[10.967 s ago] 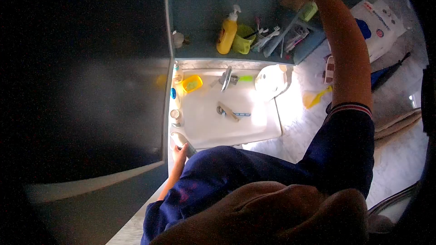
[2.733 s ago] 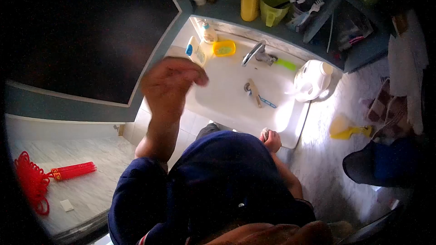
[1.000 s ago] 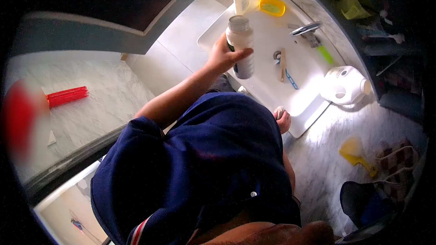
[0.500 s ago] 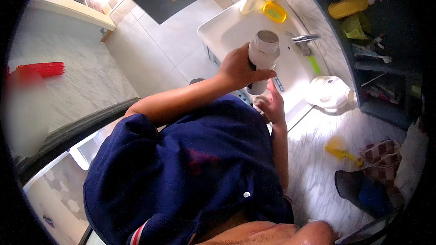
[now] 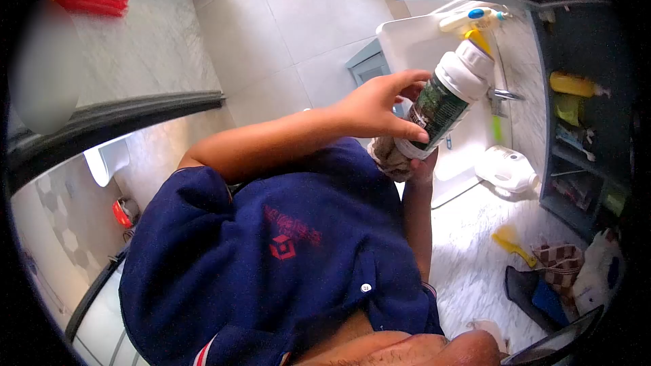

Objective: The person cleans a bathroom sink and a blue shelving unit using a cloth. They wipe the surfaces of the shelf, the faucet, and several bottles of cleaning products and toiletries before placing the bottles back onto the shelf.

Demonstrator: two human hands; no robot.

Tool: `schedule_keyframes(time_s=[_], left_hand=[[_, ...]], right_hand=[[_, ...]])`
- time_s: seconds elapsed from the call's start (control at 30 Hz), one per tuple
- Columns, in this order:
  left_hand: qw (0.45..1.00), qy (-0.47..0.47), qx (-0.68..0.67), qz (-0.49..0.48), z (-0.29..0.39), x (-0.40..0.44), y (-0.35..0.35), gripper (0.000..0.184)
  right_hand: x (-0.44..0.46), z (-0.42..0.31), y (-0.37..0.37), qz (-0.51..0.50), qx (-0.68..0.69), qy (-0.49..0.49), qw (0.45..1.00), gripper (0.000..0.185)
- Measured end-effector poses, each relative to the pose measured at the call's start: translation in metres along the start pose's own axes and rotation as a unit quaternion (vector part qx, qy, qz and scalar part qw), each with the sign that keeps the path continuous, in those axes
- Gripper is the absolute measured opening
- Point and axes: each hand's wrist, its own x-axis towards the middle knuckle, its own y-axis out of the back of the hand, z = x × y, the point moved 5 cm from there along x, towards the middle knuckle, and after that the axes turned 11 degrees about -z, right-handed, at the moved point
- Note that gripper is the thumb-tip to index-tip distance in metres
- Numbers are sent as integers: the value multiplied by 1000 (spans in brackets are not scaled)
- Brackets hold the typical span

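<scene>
A white plastic bottle point(image 5: 435, 110) with a dark green label and a white ribbed cap leans, cap end up and to the right, over the washbasin point(image 5: 407, 37). My left hand point(image 5: 380, 108) is curved around its side. The thumb lies over the lower label, and the fingers reach behind the bottle. Below, my right hand point(image 5: 425, 165) is at the bottle's base, largely hidden by it. A crumpled beige-brown cloth point(image 5: 388, 159) is bunched against the base at my right hand. Most of the right fingers are out of sight.
By the basin are a faucet point(image 5: 507, 95), a pump bottle point(image 5: 468, 19) and a white jug point(image 5: 507, 169). A yellow object point(image 5: 513, 245) and a checked cloth point(image 5: 559, 264) lie on the marble counter. A dark shelf unit point(image 5: 563, 183) stands at right.
The bottle has turned so its green label shows, and it leans further right. My left hand has loosened, its fingers more spread. The cloth shows more at the base. The whole view has shifted.
</scene>
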Motion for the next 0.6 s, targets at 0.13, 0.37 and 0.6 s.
schedule_keyframes(time_s=[0.13, 0.37, 0.6], left_hand=[[986, 17, -167, 5, -9, -49, 22, 81], [987, 129, -34, 89, -55, -135, 89, 53], [887, 342, 192, 244, -198, -283, 145, 46]], right_hand=[[3, 12, -41, -23, 90, -3, 996, 102], [26, -7, -110, -175, 343, 81, 919, 102], [29, -20, -132, -274, 343, 29, 898, 96]])
